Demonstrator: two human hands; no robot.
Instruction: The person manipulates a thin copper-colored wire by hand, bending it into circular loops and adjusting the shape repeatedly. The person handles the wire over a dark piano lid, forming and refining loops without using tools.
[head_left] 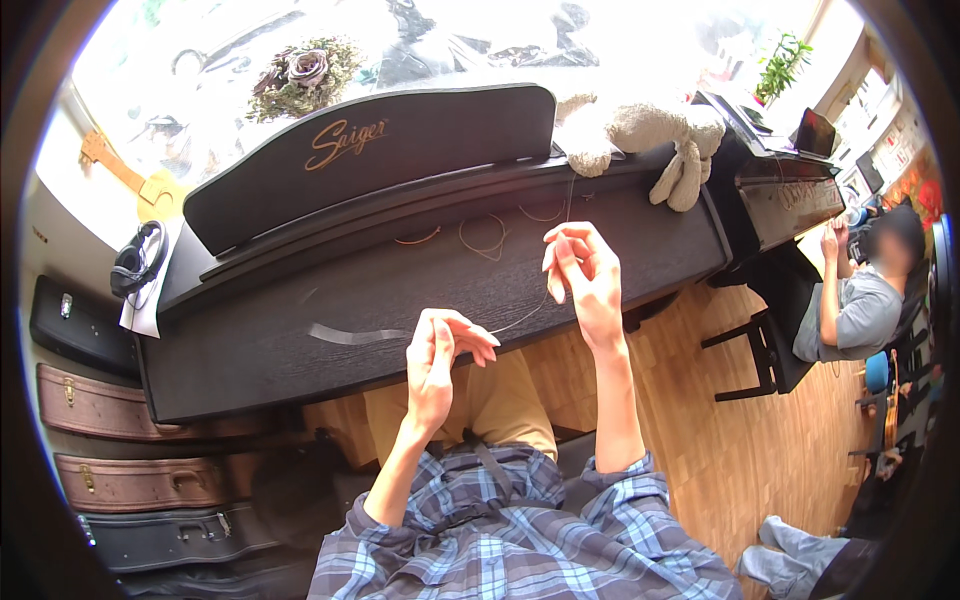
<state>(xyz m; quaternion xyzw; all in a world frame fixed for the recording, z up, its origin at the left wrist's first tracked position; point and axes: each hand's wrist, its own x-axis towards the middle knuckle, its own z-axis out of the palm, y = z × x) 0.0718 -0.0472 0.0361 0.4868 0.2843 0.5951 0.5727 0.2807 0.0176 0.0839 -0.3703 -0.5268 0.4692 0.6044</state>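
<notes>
A thin pale string (pixel 522 319) runs in a slack curve between my two hands, over the front edge of a closed black piano lid (pixel 280 360). My left hand (pixel 438 365) is closed in a pinch at the string's left end. Higher up and to the right, my right hand (pixel 588 275) pinches the string between thumb and fingers, and a fine length rises above it. A translucent grey strip (pixel 355 335) lies on the lid, its right end reaching my left hand; whether they touch I cannot tell. Farther back on the lid rests a loosely coiled string (pixel 483 238).
A plush toy (pixel 650 130) slumps over the piano's right end. Headphones (pixel 140 262) and a stringed instrument's headstock (pixel 105 152) are at the left, above stacked instrument cases (pixel 95 402). A dried bouquet (pixel 305 75) stands behind the piano. Another person (pixel 860 310) sits at the right.
</notes>
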